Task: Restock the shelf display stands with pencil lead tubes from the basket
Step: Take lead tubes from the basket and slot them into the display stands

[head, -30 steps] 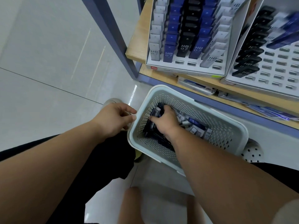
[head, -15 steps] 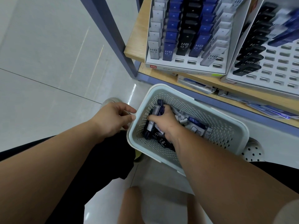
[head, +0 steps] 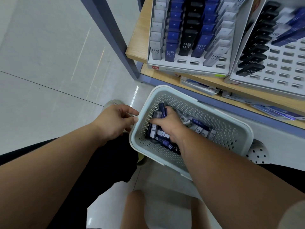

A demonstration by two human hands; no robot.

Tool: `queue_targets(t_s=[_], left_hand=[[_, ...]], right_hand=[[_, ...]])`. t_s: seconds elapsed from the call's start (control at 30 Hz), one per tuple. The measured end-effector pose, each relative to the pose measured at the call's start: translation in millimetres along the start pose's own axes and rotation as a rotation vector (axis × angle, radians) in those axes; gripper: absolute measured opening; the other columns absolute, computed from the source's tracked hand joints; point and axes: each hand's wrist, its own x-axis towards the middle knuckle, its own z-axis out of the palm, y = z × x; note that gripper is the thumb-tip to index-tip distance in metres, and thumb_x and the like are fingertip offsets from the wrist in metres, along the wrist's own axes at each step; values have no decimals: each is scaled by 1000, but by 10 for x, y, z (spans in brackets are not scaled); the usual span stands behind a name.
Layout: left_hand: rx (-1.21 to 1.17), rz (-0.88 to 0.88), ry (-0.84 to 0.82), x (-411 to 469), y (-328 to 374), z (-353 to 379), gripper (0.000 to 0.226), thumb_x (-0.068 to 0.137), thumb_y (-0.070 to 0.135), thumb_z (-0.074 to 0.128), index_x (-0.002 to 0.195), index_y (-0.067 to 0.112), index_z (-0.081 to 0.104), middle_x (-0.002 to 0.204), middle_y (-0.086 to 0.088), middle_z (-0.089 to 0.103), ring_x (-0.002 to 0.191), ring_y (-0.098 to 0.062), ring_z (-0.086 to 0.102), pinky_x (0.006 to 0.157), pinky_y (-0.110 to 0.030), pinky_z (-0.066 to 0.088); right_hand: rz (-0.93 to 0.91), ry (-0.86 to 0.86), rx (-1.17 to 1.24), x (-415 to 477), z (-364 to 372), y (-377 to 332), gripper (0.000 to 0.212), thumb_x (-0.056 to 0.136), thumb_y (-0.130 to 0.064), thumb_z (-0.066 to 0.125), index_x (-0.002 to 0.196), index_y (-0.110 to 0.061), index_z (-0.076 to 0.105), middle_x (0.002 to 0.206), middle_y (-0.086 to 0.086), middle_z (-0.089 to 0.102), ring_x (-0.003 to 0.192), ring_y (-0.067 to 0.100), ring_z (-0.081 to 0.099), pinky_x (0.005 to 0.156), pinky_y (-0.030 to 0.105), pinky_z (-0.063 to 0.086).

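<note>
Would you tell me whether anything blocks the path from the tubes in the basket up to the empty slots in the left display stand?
Nothing visible does. The right hand grips tubes inside the open basket, and the way up to the empty front slots of the stand is free; the left hand rests aside.

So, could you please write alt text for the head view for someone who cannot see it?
The right hand grips tubes inside a pale perforated basket, while the left hand touches its rim. Above, two stands on a wooden shelf hold rows of tubes, with many slots empty.
</note>
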Motion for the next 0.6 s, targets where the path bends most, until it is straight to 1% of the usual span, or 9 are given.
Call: queue_targets(t_s=[0.07, 0.13, 0.17, 0.2, 0.27, 0.33, 0.43, 0.5, 0.6], left_hand=[[-5, -2, -1, 3, 5, 1, 10, 93, 13, 69, 102, 15, 72, 76, -5, 69, 60, -11, 64, 49, -20, 49], [-10, -4, -6, 1, 9, -2, 11, 92, 13, 69, 103, 14, 72, 74, -2, 69, 60, -11, 64, 50, -20, 50], [-13, -5, -9, -2, 10, -4, 11, 92, 13, 69, 103, 14, 71, 74, -1, 69, 59, -10, 64, 50, -20, 50], [-17, -6, -10, -3, 10, -6, 11, 92, 13, 69, 103, 14, 71, 74, -1, 69, 59, -10, 64, 50, -20, 50], [-25, -8, -14, -6, 12, -9, 12, 92, 13, 69, 104, 13, 71, 75, -1, 69, 59, -11, 64, 50, -20, 50], [-27, -9, -17, -4, 18, -11, 13, 92, 13, 69, 105, 13, 71, 77, -2, 69, 61, -12, 64, 50, -21, 50], [-11, -9, -18, -5, 28, -16, 14, 92, 14, 70, 106, 14, 71, 81, -4, 69, 64, -14, 64, 54, -24, 52], [-6, -9, -20, -9, 29, -18, 14, 92, 14, 70, 106, 14, 71, 82, -5, 69, 65, -15, 64, 55, -24, 53], [1, -8, -15, -9, 18, -13, 13, 93, 13, 69, 106, 14, 71, 81, -5, 69, 64, -13, 64, 54, -23, 52]], right_hand=[[33, -21, -39, 10, 19, 0, 54, 71, -11, 88, 114, -23, 58, 103, -5, 71, 95, 16, 67, 76, 29, 50], [89, -56, -63, 4, 35, -1, 61, 68, -13, 89, 121, -18, 61, 110, -1, 72, 103, 22, 68, 91, 38, 54], [109, -67, -58, -3, 34, 2, 60, 66, -14, 90, 120, -18, 63, 110, 0, 74, 104, 24, 68, 96, 42, 54], [121, -75, -44, -12, 27, 5, 56, 66, -13, 90, 116, -18, 66, 106, 1, 76, 101, 24, 70, 97, 45, 55], [152, -94, 4, -36, 22, 7, 43, 65, -11, 89, 104, -18, 71, 94, 2, 79, 92, 26, 74, 92, 47, 58], [186, -97, 42, -61, 39, 7, 37, 65, -11, 86, 99, -14, 73, 88, 5, 79, 85, 27, 76, 87, 48, 61], [171, -52, 47, -82, 87, 8, 27, 68, -9, 82, 94, -10, 75, 85, 5, 79, 83, 25, 76, 85, 40, 60], [147, -31, 42, -99, 106, 6, 18, 70, -8, 79, 88, -11, 76, 79, 2, 78, 78, 21, 76, 79, 35, 61], [116, -23, 47, -112, 99, 22, 15, 73, -8, 78, 87, -11, 76, 80, 3, 78, 78, 21, 76, 75, 31, 60]])
